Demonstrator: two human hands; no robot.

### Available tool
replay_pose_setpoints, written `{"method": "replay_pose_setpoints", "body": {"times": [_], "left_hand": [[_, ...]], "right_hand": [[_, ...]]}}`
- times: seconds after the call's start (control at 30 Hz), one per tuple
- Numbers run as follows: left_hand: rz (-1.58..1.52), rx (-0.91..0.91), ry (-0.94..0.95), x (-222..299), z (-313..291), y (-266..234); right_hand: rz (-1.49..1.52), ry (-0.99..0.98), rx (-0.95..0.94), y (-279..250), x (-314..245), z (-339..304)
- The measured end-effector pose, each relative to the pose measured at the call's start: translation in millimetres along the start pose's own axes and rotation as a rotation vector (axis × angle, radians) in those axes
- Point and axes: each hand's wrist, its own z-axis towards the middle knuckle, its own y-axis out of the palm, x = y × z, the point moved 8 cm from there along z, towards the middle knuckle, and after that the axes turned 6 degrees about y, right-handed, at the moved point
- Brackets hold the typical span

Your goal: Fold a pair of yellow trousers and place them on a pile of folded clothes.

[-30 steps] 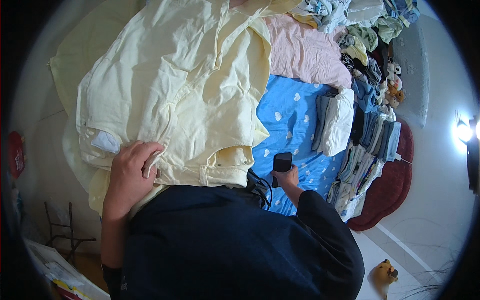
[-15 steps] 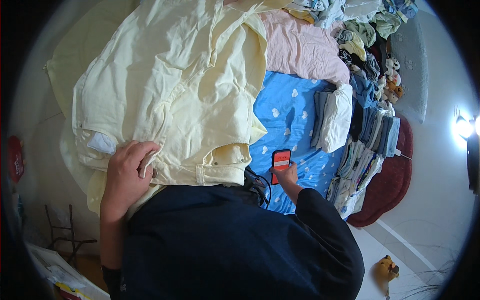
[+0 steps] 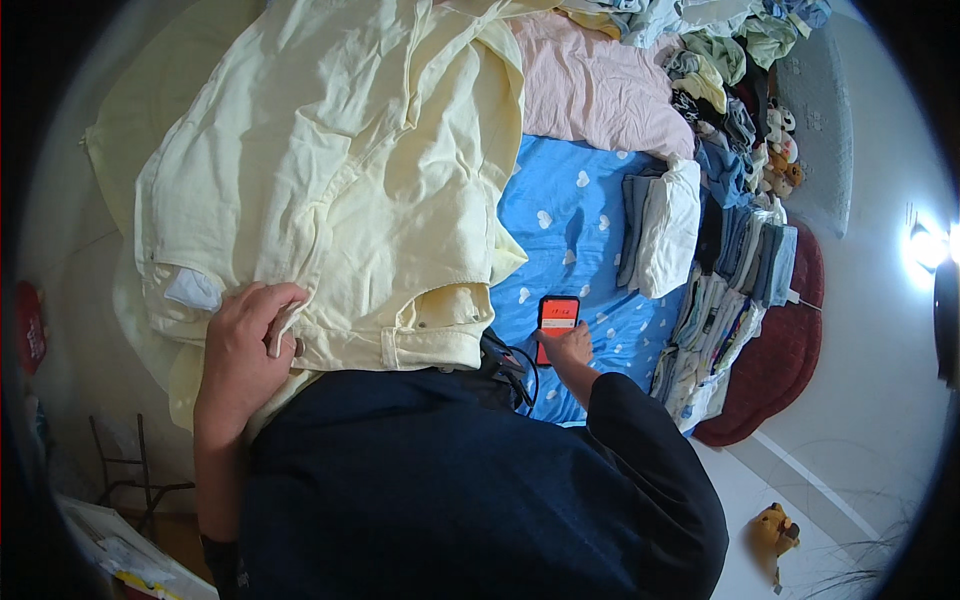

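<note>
Pale yellow trousers lie spread out in front of me, waistband toward my body and white pocket lining showing at the left. My left hand pinches the front of the waistband by the fly, next to a button. To the right, my right hand is at the lower end of a phone with a lit red screen. Its thumb crosses the lower screen and its fingers lie along the right edge; the rest of its grip is hidden. The phone is over a blue sheet with white hearts.
Past the sheet lie a pink cloth, a folded white garment, and rows of folded clothes. A dark red cushion is at the right edge, with plush toys farther up. A black device with a cable sits by my waist.
The whole view has shifted slightly, so things sit a little more to the left and higher. Both hands keep their places on the trousers and the phone.
</note>
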Motion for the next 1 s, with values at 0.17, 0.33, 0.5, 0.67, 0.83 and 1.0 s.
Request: {"method": "replay_pose_setpoints", "body": {"times": [0.17, 0.33, 0.5, 0.67, 0.83, 1.0], "left_hand": [[0.015, 0.011, 0.068, 5, 2, -1], [0.013, -0.006, 0.048, 3, 2, -1], [0.024, -0.004, 0.048, 4, 2, -2], [0.010, -0.005, 0.049, 5, 2, -2], [0.018, -0.001, 0.064, 4, 2, -2], [-0.001, 0.020, 0.037, 4, 2, -2]], "right_hand": [[-0.001, 0.012, 0.010, 4, 4, 2], [-0.013, 0.013, 0.017, 8, 5, 6], [-0.021, 0.013, 0.026, 8, 4, 5], [-0.056, 0.013, 0.022, 9, 4, 6], [-0.075, 0.043, -0.008, 8, 4, 5], [-0.087, 0.041, -0.022, 7, 3, 3]]}}
